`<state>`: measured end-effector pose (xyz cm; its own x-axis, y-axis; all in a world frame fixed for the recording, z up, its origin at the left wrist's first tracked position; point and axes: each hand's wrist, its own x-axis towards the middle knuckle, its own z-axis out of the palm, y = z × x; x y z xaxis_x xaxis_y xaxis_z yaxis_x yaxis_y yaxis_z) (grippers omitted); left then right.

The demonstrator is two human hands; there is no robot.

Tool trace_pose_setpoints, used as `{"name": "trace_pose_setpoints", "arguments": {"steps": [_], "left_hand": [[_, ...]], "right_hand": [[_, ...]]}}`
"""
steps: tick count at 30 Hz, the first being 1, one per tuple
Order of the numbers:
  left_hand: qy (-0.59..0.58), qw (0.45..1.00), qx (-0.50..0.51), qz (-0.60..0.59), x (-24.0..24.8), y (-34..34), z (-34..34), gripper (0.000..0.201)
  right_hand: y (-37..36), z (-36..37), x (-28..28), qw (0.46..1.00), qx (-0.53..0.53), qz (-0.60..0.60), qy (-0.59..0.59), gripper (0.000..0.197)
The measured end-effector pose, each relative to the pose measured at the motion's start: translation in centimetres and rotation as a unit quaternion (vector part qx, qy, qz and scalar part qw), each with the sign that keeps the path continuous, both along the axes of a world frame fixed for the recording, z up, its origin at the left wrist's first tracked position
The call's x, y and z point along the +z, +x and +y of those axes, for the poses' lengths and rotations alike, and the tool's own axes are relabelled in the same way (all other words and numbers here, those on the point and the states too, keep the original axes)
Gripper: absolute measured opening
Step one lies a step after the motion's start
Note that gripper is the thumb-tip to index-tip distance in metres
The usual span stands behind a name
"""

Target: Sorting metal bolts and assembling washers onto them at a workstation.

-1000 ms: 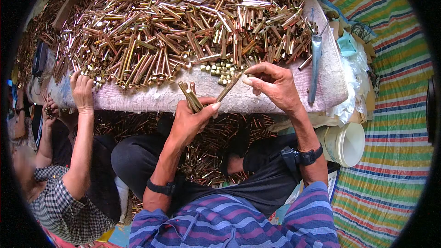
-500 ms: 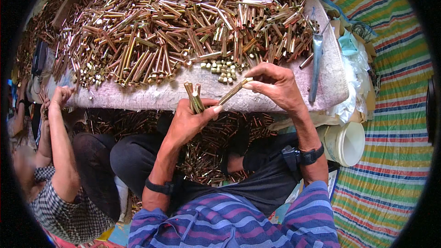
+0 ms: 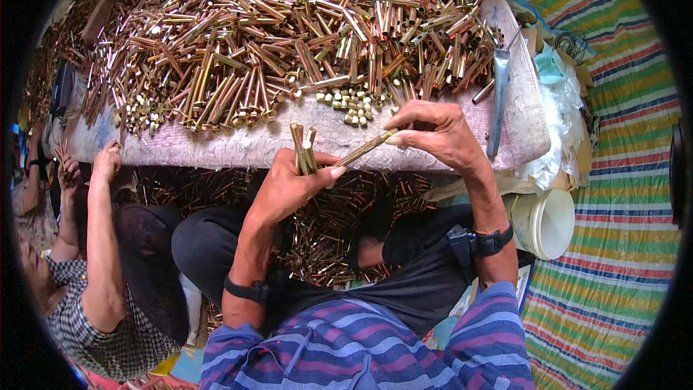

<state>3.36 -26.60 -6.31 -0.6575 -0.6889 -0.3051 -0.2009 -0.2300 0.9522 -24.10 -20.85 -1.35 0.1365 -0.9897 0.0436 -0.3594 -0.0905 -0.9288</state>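
My left hand is closed round a few brass-coloured metal tubes that stick up out of the fist. Its thumb and fingers also grip the near end of one more tube, which slants up to the right. At that tube's far end, my right hand pinches with thumb and forefinger. Whether a cap sits there under the fingertips I cannot tell. Just beyond, on the pale padded table top, lies a cluster of small gold-coloured caps.
A broad heap of metal tubes covers the table's far part. More tubes lie below its edge. A grey-blue tool rests at the right; a white bucket stands beside the table. At left a co-worker's hand is near other caps.
My right hand has shifted slightly right and down with the tube's far end, so the tube lies flatter. The co-worker's hands at left have moved apart.
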Motion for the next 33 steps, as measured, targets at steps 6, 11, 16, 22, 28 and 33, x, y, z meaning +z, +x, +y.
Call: {"name": "trace_pose_setpoints", "arguments": {"steps": [6, 11, 16, 22, 28, 33], "left_hand": [[-0.017, 1.0, -0.015, -0.014, 0.5, 0.1, 0.0, 0.025], [-0.023, 0.999, -0.02, -0.023, 0.2, 0.1, -0.1, 0.025], [0.013, 0.999, -0.017, -0.025, 0.2, 0.2, -0.1, 0.025], [0.036, 0.999, -0.006, -0.03, 0.6, 0.1, -0.2, 0.025], [0.131, 0.991, 0.007, -0.003, 0.8, 0.1, -0.3, 0.028], [0.165, 0.986, 0.002, 0.012, 0.8, 0.2, -0.3, 0.027]], "right_hand": [[-0.1, 0.2, 0.4, 0.998, 0.009, 0.042, 0.051, 0.016], [0.1, 0.3, 0.0, 0.995, 0.017, 0.092, 0.039, 0.013], [0.3, 0.4, -0.3, 0.994, 0.006, 0.097, 0.054, 0.016], [0.3, 0.3, -0.5, 0.994, -0.004, 0.044, 0.105, 0.016], [0.4, 0.5, -0.5, 0.995, -0.022, -0.009, 0.094, 0.016], [0.1, 0.4, -0.7, 0.997, -0.012, 0.023, 0.068, 0.017]]}}
